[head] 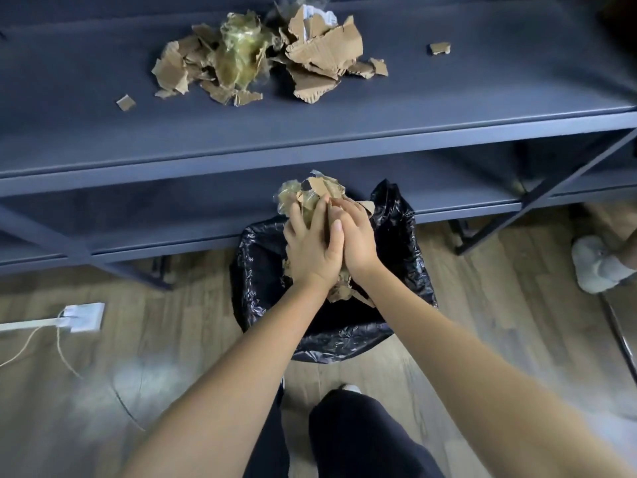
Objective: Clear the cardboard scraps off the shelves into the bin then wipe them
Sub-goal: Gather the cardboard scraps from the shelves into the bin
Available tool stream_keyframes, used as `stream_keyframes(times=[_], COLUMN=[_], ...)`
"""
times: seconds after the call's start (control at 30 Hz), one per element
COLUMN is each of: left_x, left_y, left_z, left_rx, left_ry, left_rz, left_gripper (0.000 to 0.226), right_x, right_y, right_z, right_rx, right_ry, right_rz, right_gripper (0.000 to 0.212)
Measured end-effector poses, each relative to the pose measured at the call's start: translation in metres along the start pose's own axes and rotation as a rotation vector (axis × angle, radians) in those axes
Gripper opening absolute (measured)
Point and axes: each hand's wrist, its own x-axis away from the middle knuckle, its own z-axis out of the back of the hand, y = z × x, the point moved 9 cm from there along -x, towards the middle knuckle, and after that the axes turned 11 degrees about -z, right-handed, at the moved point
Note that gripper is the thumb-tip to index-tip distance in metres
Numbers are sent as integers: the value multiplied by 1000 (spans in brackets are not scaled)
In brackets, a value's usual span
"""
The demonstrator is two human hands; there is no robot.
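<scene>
My left hand (308,246) and my right hand (358,236) are pressed together around a bundle of cardboard scraps and crumpled clear tape (310,193), held over the bin (262,270) lined with a black bag. A pile of torn cardboard scraps (324,53) mixed with yellowish clear plastic (241,53) lies on the dark blue upper shelf (448,98). Two small stray scraps lie apart from it, one at the left (125,102) and one at the right (439,48).
A lower shelf (138,219) runs behind the bin, with diagonal metal braces (551,181) at the right. On the wooden floor at the left lie a white power strip (84,317) and a cord. Another person's white shoe (596,263) is at the right.
</scene>
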Motion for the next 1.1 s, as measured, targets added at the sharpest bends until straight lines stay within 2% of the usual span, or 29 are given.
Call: stream_keyframes(times=[0.07, 0.13, 0.2, 0.33, 0.5, 0.67, 0.77, 0.97, 1.1], left_x=[-4, -9, -12, -13, -12, -13, -13, -15, -18], left_y=[-11, -19, -27, -46, -52, -56, -48, -37, -32], left_z=[-9, -19, -28, -42, -51, -62, -67, -67, -63], left_rx=[-26, -66, -74, -21, 64, 52, 21, -56, -84], left_ry=[-39, -85, -125, -168, -144, -196, -233, -247, -239], left_rz=[10, 4, -1, 21, 48, 86, 52, -15, -50], left_gripper=[90, 87, 76, 46, 34, 35, 34, 32, 33], right_x=[-8, -17, -26, -35, -38, -41, -42, -44, -46], right_y=[10, 21, 31, 46, 65, 71, 73, 55, 57], right_z=[-1, 1, 6, 14, 23, 30, 33, 39, 41], right_rx=[6, -9, -1, 88, 196, 170, 187, 357, 386], right_ry=[-1, 1, 7, 29, 96, 155, 191, 228, 259], right_rz=[-39, -95, -123, -162, -275, -329, -288, -148, -144], right_gripper=[43, 38, 38, 49, 77, 52, 58, 54, 46])
